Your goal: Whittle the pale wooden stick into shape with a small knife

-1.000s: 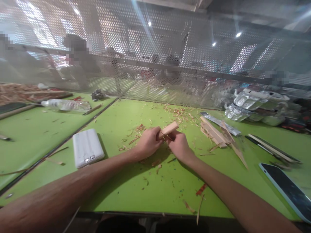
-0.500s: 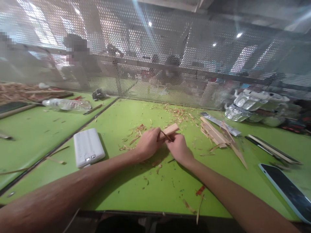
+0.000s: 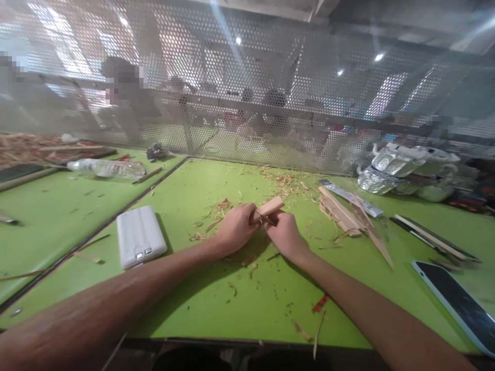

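A short flat piece of light wood (image 3: pixel 272 205) slants up and to the right from my left hand (image 3: pixel 238 226), whose fingers are closed around its lower end. My right hand (image 3: pixel 286 234) is also closed, just to the right and touching or nearly touching the wood. A thin dark strip (image 3: pixel 265 217) crosses the near side of the wood and runs into the right hand's fingers. Whether it is a blade or a sliver is too small to tell. Curled wood shavings (image 3: pixel 223 204) lie on the green table (image 3: pixel 185 309) around both hands.
Left of my forearm lies a white power bank (image 3: pixel 141 236). To the right are split wood pieces (image 3: pixel 342 211), dark-and-light sticks (image 3: pixel 433 237) and a phone (image 3: pixel 456 304). Foil-like silver packs (image 3: pixel 402 170) sit before a perforated screen (image 3: pixel 232 118), people behind it. A plastic bottle (image 3: pixel 106 167) lies far left.
Both hands stay almost in place on the wood. The thin dark strip has shifted slightly against it, and the wood's tip sits a touch further left.
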Motion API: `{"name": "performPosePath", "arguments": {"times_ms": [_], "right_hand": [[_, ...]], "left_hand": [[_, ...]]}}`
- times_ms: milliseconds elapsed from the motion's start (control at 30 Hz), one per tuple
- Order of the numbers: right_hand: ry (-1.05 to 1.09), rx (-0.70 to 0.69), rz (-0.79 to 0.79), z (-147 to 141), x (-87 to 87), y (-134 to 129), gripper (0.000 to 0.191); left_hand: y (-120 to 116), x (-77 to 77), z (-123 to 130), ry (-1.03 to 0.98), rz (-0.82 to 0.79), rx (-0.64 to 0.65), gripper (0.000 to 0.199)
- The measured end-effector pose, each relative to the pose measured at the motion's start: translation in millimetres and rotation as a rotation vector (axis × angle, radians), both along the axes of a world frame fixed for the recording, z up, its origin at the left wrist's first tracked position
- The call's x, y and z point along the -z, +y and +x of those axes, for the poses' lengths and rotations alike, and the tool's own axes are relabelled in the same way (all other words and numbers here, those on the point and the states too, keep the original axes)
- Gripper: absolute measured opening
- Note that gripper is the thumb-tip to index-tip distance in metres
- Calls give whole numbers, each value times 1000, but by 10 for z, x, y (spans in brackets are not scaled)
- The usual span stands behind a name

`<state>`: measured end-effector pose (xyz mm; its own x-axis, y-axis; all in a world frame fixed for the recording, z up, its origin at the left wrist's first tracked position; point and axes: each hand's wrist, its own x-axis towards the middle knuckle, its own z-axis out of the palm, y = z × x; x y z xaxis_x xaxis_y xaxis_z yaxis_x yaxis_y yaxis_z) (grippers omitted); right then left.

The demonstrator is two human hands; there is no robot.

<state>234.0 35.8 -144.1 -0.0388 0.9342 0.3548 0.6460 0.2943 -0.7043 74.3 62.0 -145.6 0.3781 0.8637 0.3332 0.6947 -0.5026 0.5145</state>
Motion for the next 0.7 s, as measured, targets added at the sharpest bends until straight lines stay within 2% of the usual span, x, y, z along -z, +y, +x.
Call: {"name": "performPosePath", "arguments": {"times_ms": [167,367,700], "right_hand": [[43,-54,19,-11,-19,-41,22],[122,-29,-39,-66,2,-81,17],[202,-14,-7,-119,49,-76,18]], "left_hand": [[9,24,-1,6,8,-4,16],[-35,60,-25,41,92,17,9],[-13,116,-44,91,123,35,11]]}}
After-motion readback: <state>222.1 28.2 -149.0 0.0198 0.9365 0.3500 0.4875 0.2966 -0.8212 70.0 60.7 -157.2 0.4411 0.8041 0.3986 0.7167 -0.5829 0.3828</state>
